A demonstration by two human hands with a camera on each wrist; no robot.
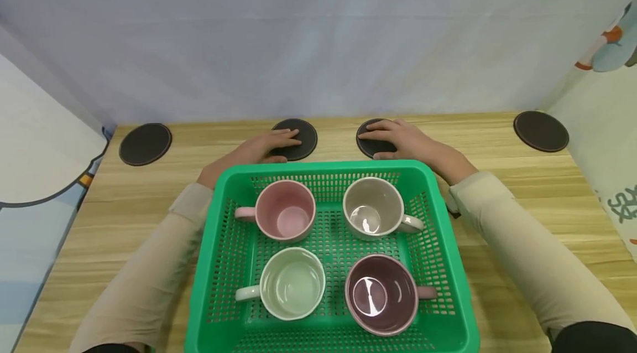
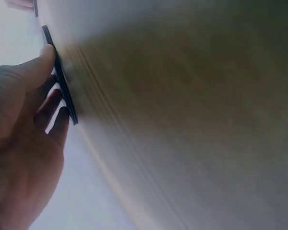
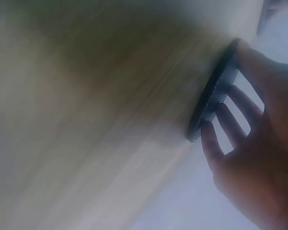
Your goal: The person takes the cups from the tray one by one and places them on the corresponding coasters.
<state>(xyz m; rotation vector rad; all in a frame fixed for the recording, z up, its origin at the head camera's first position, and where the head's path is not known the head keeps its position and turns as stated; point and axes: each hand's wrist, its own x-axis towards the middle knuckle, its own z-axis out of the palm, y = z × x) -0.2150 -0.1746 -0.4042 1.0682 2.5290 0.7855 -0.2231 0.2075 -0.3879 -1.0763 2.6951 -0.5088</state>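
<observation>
Only the head view shows the basket (image 1: 323, 166) (both hands (image 1: 256, 149) (image 1: 410, 141) touch coasters (image 1: 308, 143) (image 1: 370, 146)).

Left hand (image 1: 260, 146) has its fingers on the inner-left disc (image 1: 308, 143), right hand (image 1: 410, 144) on the inner-right disc (image 1: 365, 146); outer-left disc (image 1: 145, 144) is left of the left fingers, outer-right disc (image 1: 541, 131) right of the right ones — all four on the table (image 1: 124, 209), backdrop (image 1: 318, 37) behind. Basket (image 1: 318, 167) sits before the fingers — far-left mug (image 1: 286, 210) and far-right mug (image 1: 372, 203) in it closer to them, near-left mug (image 1: 292, 284) and near-right mug (image 1: 380, 293) farther off.
</observation>
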